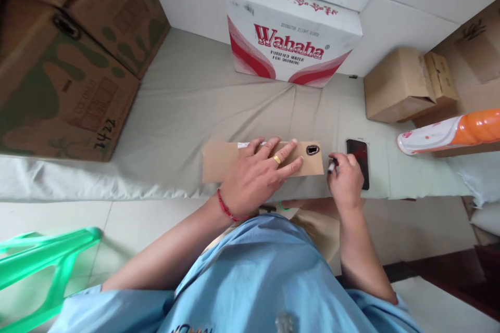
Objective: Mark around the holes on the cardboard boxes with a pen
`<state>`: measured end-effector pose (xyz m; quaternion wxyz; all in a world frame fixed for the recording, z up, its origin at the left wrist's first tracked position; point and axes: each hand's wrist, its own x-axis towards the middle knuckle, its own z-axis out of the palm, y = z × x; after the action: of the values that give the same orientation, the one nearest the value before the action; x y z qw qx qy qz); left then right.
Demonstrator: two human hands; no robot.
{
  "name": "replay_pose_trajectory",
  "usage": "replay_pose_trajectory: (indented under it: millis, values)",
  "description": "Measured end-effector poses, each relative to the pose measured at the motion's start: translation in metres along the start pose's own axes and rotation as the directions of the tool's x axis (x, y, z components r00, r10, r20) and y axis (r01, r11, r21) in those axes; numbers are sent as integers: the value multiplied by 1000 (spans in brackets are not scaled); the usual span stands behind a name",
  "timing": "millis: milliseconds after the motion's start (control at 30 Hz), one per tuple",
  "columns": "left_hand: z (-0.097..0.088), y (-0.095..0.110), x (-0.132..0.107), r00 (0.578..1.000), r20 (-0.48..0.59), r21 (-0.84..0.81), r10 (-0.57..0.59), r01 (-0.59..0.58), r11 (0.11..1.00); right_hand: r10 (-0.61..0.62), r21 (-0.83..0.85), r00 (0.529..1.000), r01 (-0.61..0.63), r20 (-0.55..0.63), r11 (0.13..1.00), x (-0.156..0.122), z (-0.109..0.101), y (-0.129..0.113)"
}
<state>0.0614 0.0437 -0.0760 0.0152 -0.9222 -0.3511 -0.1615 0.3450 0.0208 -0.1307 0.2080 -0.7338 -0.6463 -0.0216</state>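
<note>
My left hand point(261, 169) lies flat on a long, narrow piece of brown cardboard point(219, 162), its fingers spread. The cardboard is near the front edge of the cloth-covered surface, and a dark oval ring surrounds a small slot point(312, 150) at its right end. A thin white strip shows along its far edge, partly under my fingers. Just right of the cardboard, my right hand point(346, 179) is closed around a marker pen point(333, 166), with only its dark and white end showing. Beside that hand lies a black phone point(358, 158), partly covered by it.
A white and red water carton point(292, 41) stands at the back. Large printed cardboard boxes point(66, 78) are stacked at left. Smaller brown boxes point(398, 83) and an orange and white cylinder point(449, 132) are at right. A green plastic stool point(50, 260) stands on the floor at left.
</note>
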Motion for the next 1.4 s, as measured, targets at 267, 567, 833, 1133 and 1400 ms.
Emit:
replay_pose_trajectory:
  millis: [267, 567, 833, 1133, 1400]
  values:
    - [-1, 1, 0, 1000, 0, 6, -8, 8, 1000, 44, -82, 998, -41, 42, 996, -16, 16, 46]
    - [-1, 0, 1, 1000, 18, -13, -18, 19, 1000, 369, -178, 928, -355, 51, 918, -46, 9, 95]
    - [1, 1, 1, 1000, 11, -5, -20, 20, 1000, 594, -159, 798, -576, 107, 802, -15, 9, 100]
    - [3, 1, -2, 1000, -14, 14, -10, 10, 1000, 621, -19, 755, -632, 209, 775, -40, -19, 102]
    - [2, 0, 0, 1000, -6, 10, -1, 1, 1000, 413, 577, 781, -624, 467, 527, -85, -40, 52]
